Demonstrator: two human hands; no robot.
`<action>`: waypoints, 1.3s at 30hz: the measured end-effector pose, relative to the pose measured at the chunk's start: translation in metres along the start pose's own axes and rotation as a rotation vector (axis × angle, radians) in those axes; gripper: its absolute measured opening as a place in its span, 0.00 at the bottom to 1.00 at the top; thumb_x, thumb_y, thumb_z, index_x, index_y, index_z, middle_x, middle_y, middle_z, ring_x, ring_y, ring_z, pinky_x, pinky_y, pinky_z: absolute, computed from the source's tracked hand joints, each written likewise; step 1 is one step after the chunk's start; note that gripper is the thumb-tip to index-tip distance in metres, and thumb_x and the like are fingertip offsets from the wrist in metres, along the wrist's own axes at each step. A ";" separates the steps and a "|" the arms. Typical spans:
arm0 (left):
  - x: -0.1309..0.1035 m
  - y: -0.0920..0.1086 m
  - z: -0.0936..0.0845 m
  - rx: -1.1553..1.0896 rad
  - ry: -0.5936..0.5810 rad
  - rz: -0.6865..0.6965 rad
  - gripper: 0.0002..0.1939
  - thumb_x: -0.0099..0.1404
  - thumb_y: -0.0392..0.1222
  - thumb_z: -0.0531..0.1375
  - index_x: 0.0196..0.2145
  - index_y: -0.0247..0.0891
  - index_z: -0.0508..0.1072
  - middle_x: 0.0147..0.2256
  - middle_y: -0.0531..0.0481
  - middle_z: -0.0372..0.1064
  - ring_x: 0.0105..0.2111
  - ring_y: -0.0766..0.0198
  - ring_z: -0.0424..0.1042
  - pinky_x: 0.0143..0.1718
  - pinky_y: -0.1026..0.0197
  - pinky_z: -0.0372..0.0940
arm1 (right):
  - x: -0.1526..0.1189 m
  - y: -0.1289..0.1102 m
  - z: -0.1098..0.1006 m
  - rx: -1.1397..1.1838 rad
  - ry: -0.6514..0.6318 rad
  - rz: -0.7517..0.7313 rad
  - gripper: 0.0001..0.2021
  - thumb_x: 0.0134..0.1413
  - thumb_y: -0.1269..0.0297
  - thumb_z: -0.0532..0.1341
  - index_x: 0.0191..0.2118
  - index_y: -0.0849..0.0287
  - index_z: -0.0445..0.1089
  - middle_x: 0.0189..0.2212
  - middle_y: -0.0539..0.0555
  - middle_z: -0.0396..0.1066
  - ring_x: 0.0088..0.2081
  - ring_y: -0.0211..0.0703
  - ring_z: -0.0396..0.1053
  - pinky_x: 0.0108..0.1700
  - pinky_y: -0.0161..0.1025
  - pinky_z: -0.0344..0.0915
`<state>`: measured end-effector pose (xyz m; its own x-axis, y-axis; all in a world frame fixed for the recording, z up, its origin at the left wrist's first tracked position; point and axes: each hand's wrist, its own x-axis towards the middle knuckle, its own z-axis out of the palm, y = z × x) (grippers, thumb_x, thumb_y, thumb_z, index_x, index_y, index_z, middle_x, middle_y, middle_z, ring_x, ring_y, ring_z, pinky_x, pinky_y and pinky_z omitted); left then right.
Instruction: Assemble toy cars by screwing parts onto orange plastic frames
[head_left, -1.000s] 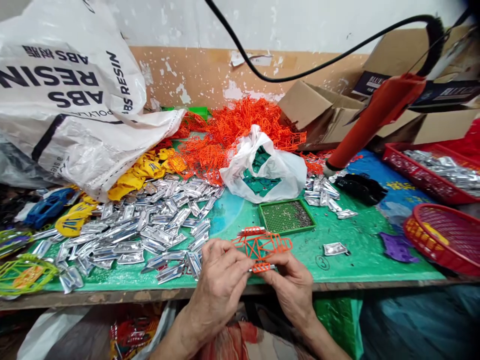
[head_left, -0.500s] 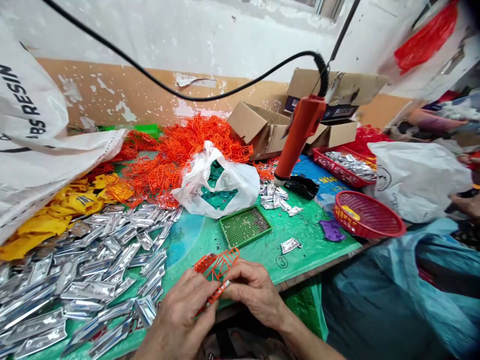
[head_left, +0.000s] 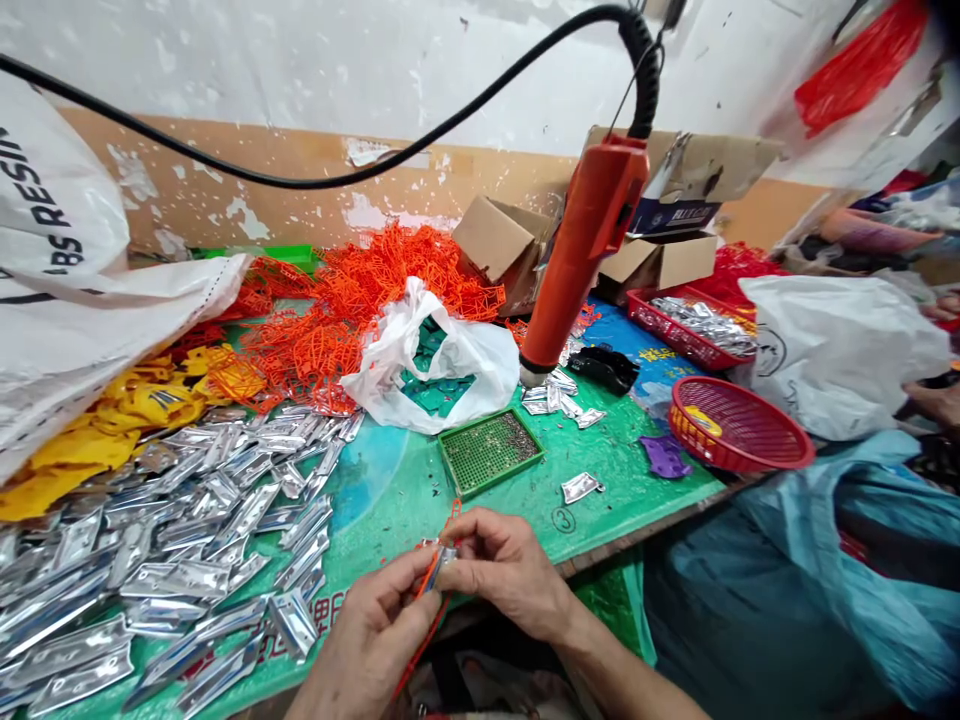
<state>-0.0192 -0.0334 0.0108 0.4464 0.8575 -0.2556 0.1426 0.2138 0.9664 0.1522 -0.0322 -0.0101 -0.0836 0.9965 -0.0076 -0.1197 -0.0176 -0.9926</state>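
Note:
Near the table's front edge, both my hands grip one orange plastic lattice frame (head_left: 421, 648), which stands nearly edge-on. My left hand (head_left: 364, 625) is closed around its lower left side. A shiny silver metal piece (head_left: 444, 560) lies against the frame, between the fingertips of both hands. My right hand (head_left: 517, 580) is closed, pinching the frame and metal piece from the right; its fingers hide part of both. Just beyond my hands sits a green tray (head_left: 502, 478) holding small bits that look like screws. An orange electric screwdriver (head_left: 581, 255) hangs by its black cable above the table.
Silver metal plates (head_left: 217, 540) cover the left of the table, with orange frames (head_left: 390, 290) heaped behind. A white bag (head_left: 480, 350) holds green pieces. Farther right are a red basket (head_left: 750, 440), cardboard boxes (head_left: 495, 240) and a loose silver plate (head_left: 581, 488). Another person's hand (head_left: 934, 400) shows far right.
The orange frame has turned from showing its open lattice to nearly edge-on, and the silver piece shows more between my fingers. The hanging screwdriver has swung slightly left.

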 end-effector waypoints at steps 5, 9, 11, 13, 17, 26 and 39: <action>0.003 -0.009 -0.005 -0.108 0.134 -0.062 0.22 0.58 0.54 0.64 0.47 0.40 0.79 0.41 0.48 0.79 0.43 0.54 0.75 0.46 0.59 0.68 | 0.031 -0.042 -0.065 -0.114 0.561 -0.333 0.11 0.52 0.59 0.66 0.43 0.47 0.72 0.32 0.47 0.69 0.33 0.41 0.66 0.37 0.40 0.66; 0.006 -0.016 -0.003 -0.146 0.172 -0.076 0.21 0.59 0.53 0.64 0.47 0.40 0.79 0.40 0.49 0.80 0.41 0.56 0.75 0.45 0.61 0.67 | 0.094 -0.093 -0.117 -0.249 0.638 -0.675 0.32 0.37 0.57 0.73 0.52 0.48 0.67 0.49 0.53 0.67 0.50 0.48 0.66 0.47 0.46 0.67; 0.007 -0.017 0.000 -0.182 0.207 -0.078 0.21 0.58 0.52 0.65 0.46 0.40 0.79 0.40 0.49 0.80 0.40 0.57 0.75 0.45 0.61 0.67 | 0.126 -0.114 -0.124 -0.176 0.372 -0.651 0.32 0.35 0.53 0.72 0.51 0.48 0.67 0.48 0.52 0.68 0.49 0.47 0.67 0.47 0.47 0.68; 0.008 -0.017 0.003 -0.216 0.241 -0.082 0.20 0.58 0.52 0.65 0.45 0.40 0.79 0.39 0.49 0.80 0.40 0.57 0.75 0.46 0.61 0.66 | 0.151 -0.129 -0.120 -0.094 0.193 -0.587 0.28 0.34 0.53 0.71 0.46 0.50 0.68 0.42 0.50 0.70 0.42 0.45 0.70 0.44 0.47 0.69; 0.010 -0.018 0.002 -0.205 0.236 -0.093 0.21 0.59 0.52 0.65 0.48 0.40 0.78 0.39 0.49 0.80 0.42 0.56 0.75 0.46 0.61 0.66 | 0.170 -0.144 -0.103 0.025 0.115 -0.449 0.21 0.31 0.61 0.70 0.38 0.55 0.68 0.32 0.47 0.69 0.31 0.38 0.67 0.37 0.43 0.68; 0.017 -0.019 -0.002 -0.155 0.223 -0.094 0.25 0.59 0.55 0.64 0.49 0.38 0.77 0.39 0.48 0.79 0.42 0.55 0.74 0.44 0.61 0.66 | 0.140 -0.095 -0.063 -0.014 0.270 -0.344 0.16 0.37 0.66 0.67 0.37 0.59 0.69 0.24 0.47 0.68 0.25 0.39 0.68 0.31 0.44 0.68; 0.020 -0.020 0.002 -0.136 0.199 -0.097 0.23 0.60 0.56 0.63 0.47 0.39 0.78 0.36 0.50 0.78 0.37 0.60 0.72 0.40 0.64 0.64 | 0.135 -0.066 -0.057 -0.062 0.424 -0.434 0.25 0.37 0.65 0.66 0.47 0.60 0.69 0.21 0.44 0.66 0.21 0.38 0.65 0.28 0.42 0.66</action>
<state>-0.0115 -0.0212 -0.0135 0.2515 0.9024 -0.3498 0.0505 0.3487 0.9359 0.2053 0.1085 0.0479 0.3632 0.8576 0.3642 0.0038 0.3895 -0.9210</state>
